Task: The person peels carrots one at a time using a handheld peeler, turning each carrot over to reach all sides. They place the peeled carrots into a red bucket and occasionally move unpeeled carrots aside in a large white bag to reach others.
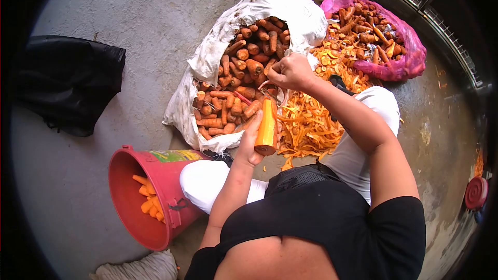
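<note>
A thick carrot (267, 129), bright orange where its skin is off, stands nearly upright in my left hand (251, 137), its cut end toward me. My left fingers are wrapped round its left side. Just above the carrot's far end, my right hand (293, 71) is closed on what looks like a peeler (280, 93), partly hidden by the fingers. Behind both hands, an open white sack (199, 54) holds many unpeeled carrots (249, 67). A thin red-handled tool (241, 97) lies on them. Peelings (306, 127) are heaped right of the carrot.
At the left, a tilted red bucket (174, 189) holds peeled carrots (150, 199). A pink sack (412, 46) of carrots and scraps stands at the back right. Black cloth or plastic (72, 80) lies far left. A red lid-like object (476, 193) is at the right edge, on wet floor (436, 124).
</note>
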`<state>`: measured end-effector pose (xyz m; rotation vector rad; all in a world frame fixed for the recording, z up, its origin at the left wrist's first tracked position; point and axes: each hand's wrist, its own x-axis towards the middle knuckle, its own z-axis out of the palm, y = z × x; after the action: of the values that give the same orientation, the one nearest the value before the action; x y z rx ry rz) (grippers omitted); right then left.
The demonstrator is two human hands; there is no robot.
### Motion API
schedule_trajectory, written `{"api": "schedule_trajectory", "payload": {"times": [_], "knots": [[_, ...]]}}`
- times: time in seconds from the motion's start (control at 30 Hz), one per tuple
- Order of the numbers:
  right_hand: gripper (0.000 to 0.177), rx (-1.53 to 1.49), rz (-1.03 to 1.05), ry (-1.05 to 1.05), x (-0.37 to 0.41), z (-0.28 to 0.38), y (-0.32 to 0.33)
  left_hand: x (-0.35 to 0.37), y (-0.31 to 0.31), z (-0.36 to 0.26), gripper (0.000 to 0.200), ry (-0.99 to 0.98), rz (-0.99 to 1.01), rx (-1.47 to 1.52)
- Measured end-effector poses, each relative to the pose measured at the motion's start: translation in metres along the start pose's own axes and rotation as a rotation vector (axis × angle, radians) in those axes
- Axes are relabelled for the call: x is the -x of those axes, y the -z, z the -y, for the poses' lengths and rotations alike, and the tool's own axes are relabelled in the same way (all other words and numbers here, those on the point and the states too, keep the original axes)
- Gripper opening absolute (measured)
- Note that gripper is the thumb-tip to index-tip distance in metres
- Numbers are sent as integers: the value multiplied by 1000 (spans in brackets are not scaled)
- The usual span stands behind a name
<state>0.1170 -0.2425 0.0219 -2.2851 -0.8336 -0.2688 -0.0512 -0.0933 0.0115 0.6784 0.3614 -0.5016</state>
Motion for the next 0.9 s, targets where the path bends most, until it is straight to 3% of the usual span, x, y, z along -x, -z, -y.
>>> {"api": "schedule_trajectory", "payload": {"times": [0.2, 0.33, 0.4, 0.53, 0.67, 0.73, 0.8, 0.9], "knots": [[33, 127, 138, -159, -7, -7, 1, -5, 0, -3, 46, 2, -4, 3], [34, 285, 250, -367, -21, -47, 20, 7, -6, -4, 49, 24, 55, -62], [35, 334, 36, -380, -17, -51, 25, 10, -7, -6, 52, 0, 83, -32], [33, 53, 67, -407, -11, -21, 35, 2, -9, -8, 54, -116, -34, 15], [30, -122, 56, -95, 11, 24, 26, -16, 17, -4, 47, -84, 2, 101], [31, -101, -26, 210, 24, 42, 17, -22, 23, 0, 42, -55, -93, 178], [30, -125, -16, 235, 28, 50, 16, -26, 24, 1, 38, -21, -191, 251], [28, -119, -8, 275, 30, 52, 14, -24, 22, -1, 33, 5, -175, 339]]}}
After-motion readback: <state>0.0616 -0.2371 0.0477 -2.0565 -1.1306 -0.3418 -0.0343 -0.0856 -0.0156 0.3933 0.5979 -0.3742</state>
